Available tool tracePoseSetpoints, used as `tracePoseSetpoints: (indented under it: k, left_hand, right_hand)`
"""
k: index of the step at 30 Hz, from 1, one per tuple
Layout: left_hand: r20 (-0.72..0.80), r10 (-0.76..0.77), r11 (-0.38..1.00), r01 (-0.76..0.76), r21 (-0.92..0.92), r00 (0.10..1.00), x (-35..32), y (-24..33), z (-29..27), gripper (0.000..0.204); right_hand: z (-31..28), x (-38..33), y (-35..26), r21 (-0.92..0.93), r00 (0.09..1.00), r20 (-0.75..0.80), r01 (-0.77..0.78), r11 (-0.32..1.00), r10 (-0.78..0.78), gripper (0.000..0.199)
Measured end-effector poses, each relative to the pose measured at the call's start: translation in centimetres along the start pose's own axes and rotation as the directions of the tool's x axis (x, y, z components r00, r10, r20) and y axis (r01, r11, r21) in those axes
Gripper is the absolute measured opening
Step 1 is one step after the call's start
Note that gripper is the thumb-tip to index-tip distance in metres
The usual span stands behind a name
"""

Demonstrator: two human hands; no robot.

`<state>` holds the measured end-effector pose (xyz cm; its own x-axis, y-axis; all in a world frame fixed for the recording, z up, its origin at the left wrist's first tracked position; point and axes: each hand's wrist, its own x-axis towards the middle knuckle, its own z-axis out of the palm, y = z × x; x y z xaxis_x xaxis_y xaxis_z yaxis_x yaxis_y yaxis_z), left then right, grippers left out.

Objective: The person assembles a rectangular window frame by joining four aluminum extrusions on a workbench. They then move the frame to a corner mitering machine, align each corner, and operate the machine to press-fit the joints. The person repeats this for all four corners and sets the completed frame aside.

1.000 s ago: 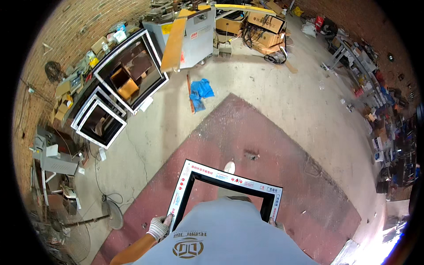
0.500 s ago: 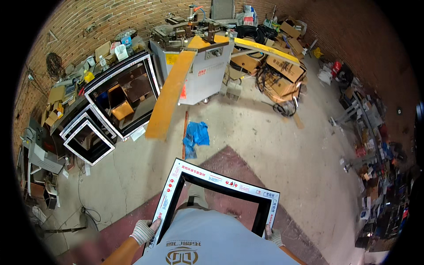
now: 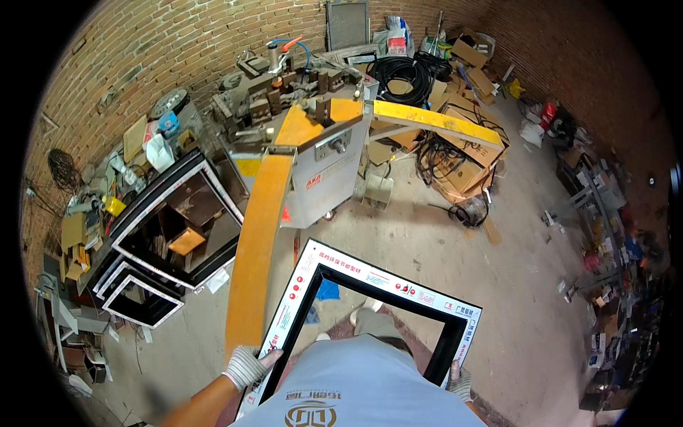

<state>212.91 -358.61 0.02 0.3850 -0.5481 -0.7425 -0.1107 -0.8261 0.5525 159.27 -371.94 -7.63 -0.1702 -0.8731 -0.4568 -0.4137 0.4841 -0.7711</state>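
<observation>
Keep left grip [image 3: 247, 366] and right grip [image 3: 460, 382] clamped on the window frame [image 3: 377, 279], level, clear of the yellow-armed machine [image 3: 313, 156].

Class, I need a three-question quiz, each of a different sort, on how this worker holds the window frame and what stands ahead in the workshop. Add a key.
1. True or false: the gloved left hand grips the left side of the rectangular black window frame with white protective film.
2. Multiple choice: straight ahead of the frame stands A) a grey machine with long yellow arms, B) a blue car, C) a wooden ladder.
3. Fill in: the right hand holds the frame's ____ side.

Key: 1 true; 2 A; 3 right.
</observation>
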Motion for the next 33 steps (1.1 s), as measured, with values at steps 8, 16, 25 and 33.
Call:
tracePoseSetpoints:
  k: [8,16,25,33]
  left_hand:
    - [-0.117,-0.081,0.996,0.085,0.029,0.990,14.3,23.0,1.9,0.057]
    - [-0.170,-0.088,0.991,0.068,-0.118,0.981,23.6,39.4,0.0,0.056]
    - [-0.292,0.041,0.999,-0.031,0.037,0.955,40.5,50.6,-11.4,0.063]
    - [-0.260,0.049,0.983,-0.093,-0.160,0.964,52.2,59.3,-21.3,0.046]
  right_hand:
    - [2.9,30.0,-15.9,-0.103,0.992,0.031,0.124,0.987,-0.121,0.060]
    - [7.2,52.4,-33.5,-0.162,0.979,0.149,0.162,0.973,-0.138,0.063]
    - [19.8,65.8,-46.0,0.009,0.961,0.136,0.241,0.970,-0.240,0.062]
    - [29.7,72.3,-56.2,0.033,0.954,0.183,0.234,0.972,-0.236,0.065]
